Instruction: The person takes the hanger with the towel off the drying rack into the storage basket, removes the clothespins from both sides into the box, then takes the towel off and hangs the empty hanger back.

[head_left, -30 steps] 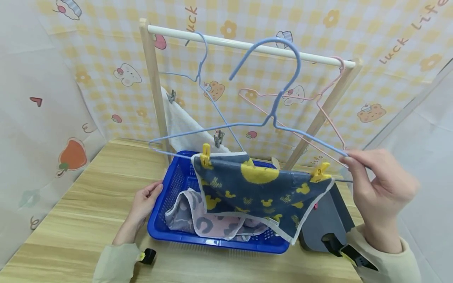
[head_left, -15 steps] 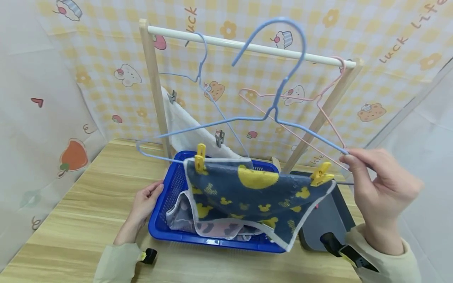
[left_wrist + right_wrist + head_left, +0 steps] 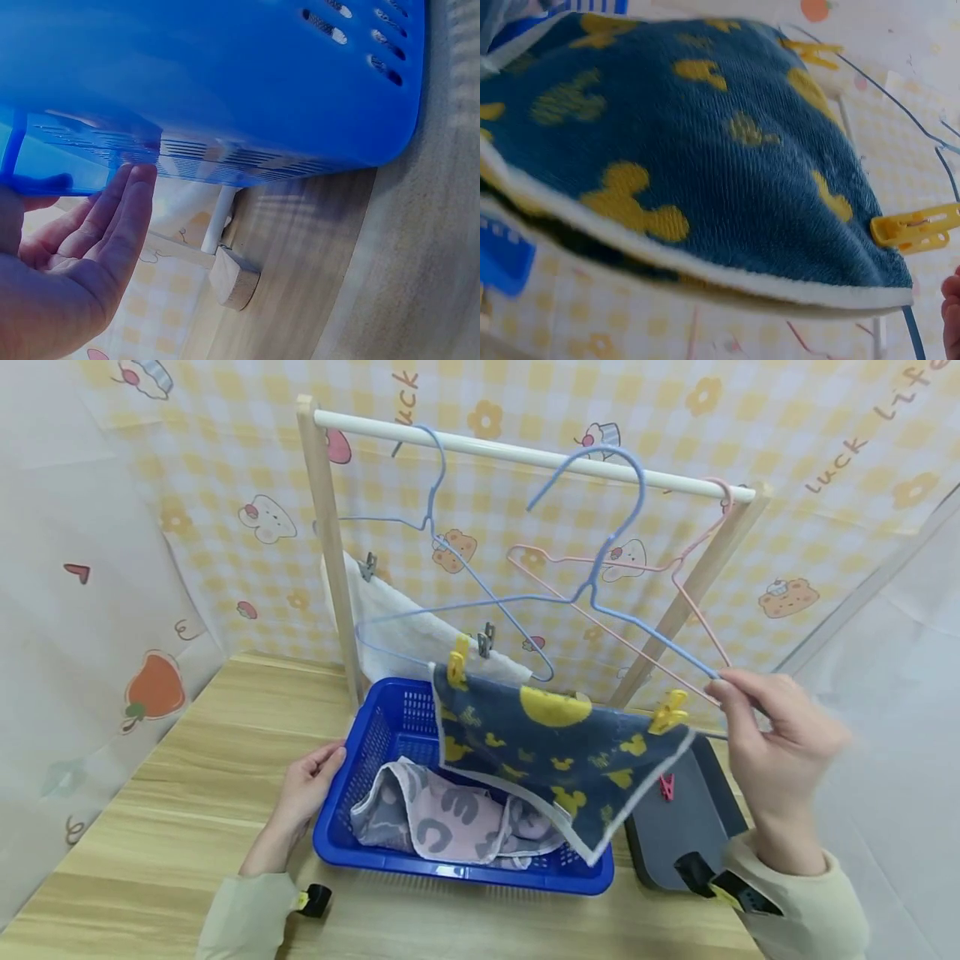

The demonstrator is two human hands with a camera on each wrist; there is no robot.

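My right hand [image 3: 783,752] pinches the right shoulder of a blue wire hanger [image 3: 660,647], whose hook [image 3: 637,493] overlaps the rack's bar in the head view; contact cannot be told. From the hanger hangs a dark blue towel [image 3: 540,743] with yellow shapes, held by two yellow clothespins [image 3: 670,712]. In the right wrist view the towel [image 3: 705,150] fills most of the picture. At the left, my left hand [image 3: 311,781] grips the rim of a blue plastic basket [image 3: 457,870]. A pink and grey patterned towel [image 3: 457,818] lies inside that basket.
Behind stands a wooden rack with a white bar [image 3: 480,447]. Another blue hanger [image 3: 487,585] bears a white towel [image 3: 405,618] with grey clips; a pink hanger [image 3: 697,539] hangs at the right. A grey tray [image 3: 708,810] contains a pink clothespin [image 3: 667,787].
The held hanger first rises, then comes lower, and its left end swings back and right with the towel. The other blue hanger and white towel shift slightly right. My left hand stays put.
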